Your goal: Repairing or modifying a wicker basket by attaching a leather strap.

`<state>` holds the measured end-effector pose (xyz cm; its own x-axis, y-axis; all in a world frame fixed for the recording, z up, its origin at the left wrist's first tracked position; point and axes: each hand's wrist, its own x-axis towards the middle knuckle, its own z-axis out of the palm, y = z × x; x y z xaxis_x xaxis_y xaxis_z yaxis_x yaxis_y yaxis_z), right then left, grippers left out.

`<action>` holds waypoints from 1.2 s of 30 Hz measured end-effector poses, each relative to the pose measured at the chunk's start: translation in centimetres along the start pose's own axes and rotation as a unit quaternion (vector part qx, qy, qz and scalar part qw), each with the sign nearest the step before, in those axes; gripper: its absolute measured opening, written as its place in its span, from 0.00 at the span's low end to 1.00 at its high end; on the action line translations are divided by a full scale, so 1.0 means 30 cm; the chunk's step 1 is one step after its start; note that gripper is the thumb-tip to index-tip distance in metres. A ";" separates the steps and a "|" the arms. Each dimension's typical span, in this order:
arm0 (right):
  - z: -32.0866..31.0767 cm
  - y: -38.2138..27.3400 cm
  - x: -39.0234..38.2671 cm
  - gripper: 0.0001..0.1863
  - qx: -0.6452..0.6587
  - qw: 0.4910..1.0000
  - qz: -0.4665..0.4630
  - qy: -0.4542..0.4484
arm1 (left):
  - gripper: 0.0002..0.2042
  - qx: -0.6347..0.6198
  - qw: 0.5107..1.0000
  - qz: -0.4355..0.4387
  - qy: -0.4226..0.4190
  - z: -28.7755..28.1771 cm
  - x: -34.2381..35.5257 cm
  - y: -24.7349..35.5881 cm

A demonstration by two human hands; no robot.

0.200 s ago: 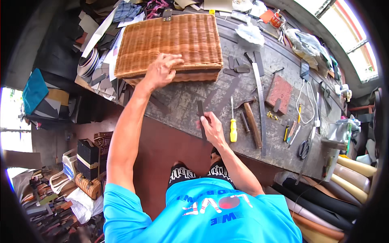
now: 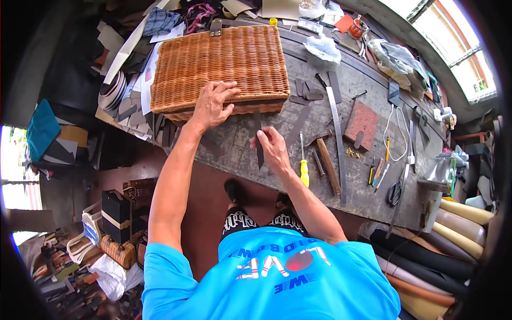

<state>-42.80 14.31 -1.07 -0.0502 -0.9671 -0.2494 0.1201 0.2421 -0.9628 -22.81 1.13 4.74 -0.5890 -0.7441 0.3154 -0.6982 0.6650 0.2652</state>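
Observation:
A brown wicker basket point(image 2: 224, 58) with a lid stands at the far left of the workbench. My left hand point(image 2: 213, 104) lies on the front edge of its lid, fingers stretched over the weave and the thumb apart, toward the front side. Between the thumb and fingers of my right hand point(image 2: 272, 146) is a dark leather strap point(image 2: 259, 152), just in front of the basket. The strap's far end reaches the basket's front side; its near end is cut at a slant. A small leather tab point(image 2: 215, 28) sits at the lid's back edge.
Right of my right hand lie a yellow-handled screwdriver point(image 2: 304, 173), a hammer point(image 2: 328, 166), a long dark strip point(image 2: 341, 154) and a red-brown block point(image 2: 361, 127). Scissors point(image 2: 394, 193) lie farther right. Several leather pieces point(image 2: 308, 92) are beside the basket. Material rolls point(image 2: 458, 234) lie lower right.
My right hand has moved forward with the strap, so its far end now meets the basket's front side. My left hand stays on the lid.

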 end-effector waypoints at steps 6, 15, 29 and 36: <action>0.088 -0.075 0.108 0.11 0.011 0.999 -0.043 0.030 | 0.20 -0.034 0.999 0.035 -0.012 -0.016 0.021 -0.027; 0.126 -0.067 0.106 0.13 0.013 0.997 0.010 0.070 | 0.19 -0.091 0.993 0.066 0.045 0.029 0.027 -0.028; 0.103 -0.087 0.120 0.12 -0.014 0.999 0.022 0.033 | 0.19 -0.049 0.997 0.037 0.042 0.028 0.014 0.010; 0.080 -0.087 0.119 0.13 -0.053 0.999 0.002 0.000 | 0.20 -0.032 0.997 0.053 0.051 0.046 0.007 0.002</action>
<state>-40.91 10.04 0.81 -0.0492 -0.9661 -0.2534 0.0143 0.2530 -0.9674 -23.54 0.94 3.56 -0.6110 -0.6619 0.4342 -0.6052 0.7442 0.2828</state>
